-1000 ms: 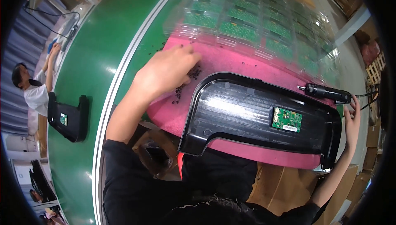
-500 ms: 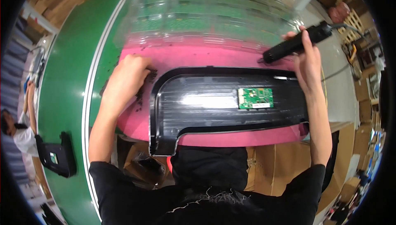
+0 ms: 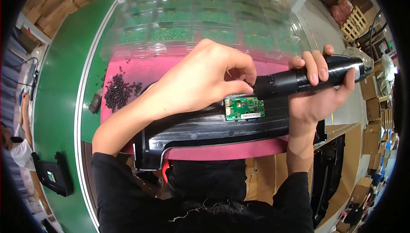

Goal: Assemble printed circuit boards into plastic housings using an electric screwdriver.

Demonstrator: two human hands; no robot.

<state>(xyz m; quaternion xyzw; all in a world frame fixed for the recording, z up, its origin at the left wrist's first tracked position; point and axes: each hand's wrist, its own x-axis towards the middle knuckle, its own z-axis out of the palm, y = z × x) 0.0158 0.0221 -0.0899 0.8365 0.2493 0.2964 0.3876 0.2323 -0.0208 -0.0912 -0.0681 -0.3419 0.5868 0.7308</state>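
Observation:
My right hand [image 3: 318,98] is wrapped around a black electric screwdriver [image 3: 294,80], which lies nearly level with its tip toward the left. At that tip, my left hand [image 3: 209,68] is closed in a pinch on a small black screw [image 3: 250,87], mostly hidden by the fingers. Just below them a green circuit board [image 3: 244,108] sits inside a long black plastic housing [image 3: 192,128]. My left forearm covers part of the housing's far left side. A pile of small black screws [image 3: 117,92] lies left of the housing.
Clear plastic trays [image 3: 171,36] holding green boards stand at the back of the pink mat [image 3: 226,151]. A dark lump [image 3: 96,102] lies by the screws. Cardboard boxes [image 3: 273,169] stand below at right. Farther left, a person [image 3: 21,147] works near another black housing [image 3: 55,175].
My left hand has moved right from the screw pile to the screwdriver's tip. My right hand has brought the screwdriver down and closer over the housing, turning it more level.

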